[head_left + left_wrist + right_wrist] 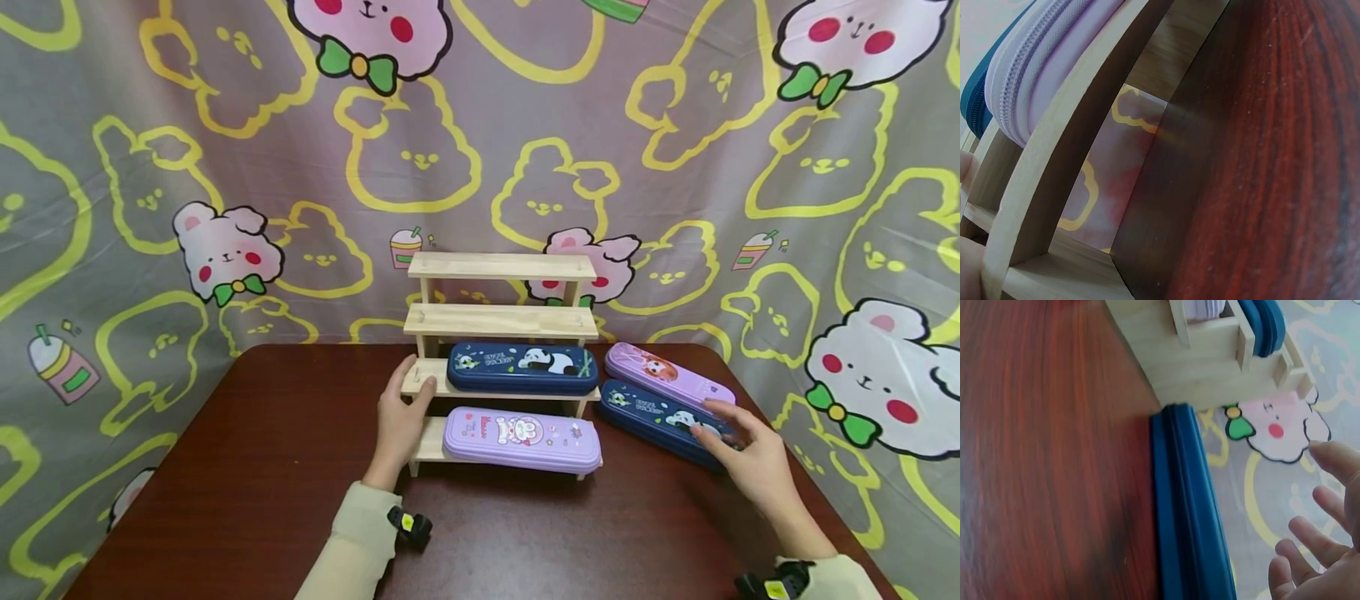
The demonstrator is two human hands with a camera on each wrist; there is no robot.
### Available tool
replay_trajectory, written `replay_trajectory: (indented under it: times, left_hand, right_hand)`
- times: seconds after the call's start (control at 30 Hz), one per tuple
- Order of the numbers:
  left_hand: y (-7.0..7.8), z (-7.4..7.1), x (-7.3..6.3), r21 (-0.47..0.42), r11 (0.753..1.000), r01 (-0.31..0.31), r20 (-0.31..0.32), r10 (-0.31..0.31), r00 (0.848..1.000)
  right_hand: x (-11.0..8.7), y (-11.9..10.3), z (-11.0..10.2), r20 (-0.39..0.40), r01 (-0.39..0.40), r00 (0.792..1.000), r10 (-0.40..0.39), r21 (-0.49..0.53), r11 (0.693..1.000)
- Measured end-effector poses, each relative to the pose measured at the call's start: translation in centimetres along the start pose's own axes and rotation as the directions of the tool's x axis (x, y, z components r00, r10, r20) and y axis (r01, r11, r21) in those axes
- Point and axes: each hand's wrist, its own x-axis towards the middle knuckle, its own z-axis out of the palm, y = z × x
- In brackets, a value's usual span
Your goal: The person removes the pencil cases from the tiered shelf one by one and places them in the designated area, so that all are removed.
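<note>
A light wooden tiered stand (501, 320) stands on the table with pencil cases on its two lower shelves. On the lowest shelf is a lilac rabbit pencil case (522, 439); above it sits a navy panda pencil case (495, 379). My left hand (402, 417) grips the stand's left end, thumb over the front of the second shelf. At right, another navy panda pencil case (647, 414) lies slantwise on the table, in front of a purple pencil case (663, 375) with a cartoon figure. My right hand (757, 462) hovers at the navy case's right end, fingers spread and holding nothing.
The dark reddish-brown table (285, 467) reaches back to a patterned cloth (480, 167) hung behind and at both sides. The stand's upper two shelves rise close before the cloth. In the right wrist view the navy case (1191, 506) lies near the stand's side.
</note>
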Motion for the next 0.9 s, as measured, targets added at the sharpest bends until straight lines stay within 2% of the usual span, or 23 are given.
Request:
replay_trajectory:
  times: [0.07, 0.3, 0.57, 0.9]
  left_hand:
    - [0.0, 0.0, 0.1, 0.004, 1.0, 0.0, 0.0, 0.0, 1.0]
    - [-4.1, 0.3, 1.4, 0.002, 1.0, -0.001, -0.007, 0.001, 1.0]
    - [-4.5, 0.4, 1.4, 0.005, 1.0, -0.019, -0.014, 0.019, 1.0]
    - [-4.4, 0.4, 1.4, 0.013, 1.0, -0.017, -0.024, 0.017, 1.0]
  right_hand:
    - [0.0, -0.4, 0.4, 0.003, 0.028, 1.0, -0.028, 0.02, 0.999]
    - [0.2, -1.6, 2.1, 0.039, 0.109, 0.993, -0.113, 0.093, 0.99]
    - [0.6, -3.1, 4.3, 0.032, 0.223, 0.972, -0.232, 0.181, 0.958]
    - [1.7, -4.9, 6.0, 0.101, 0.25, 0.955, -0.28, 0.245, 0.937]
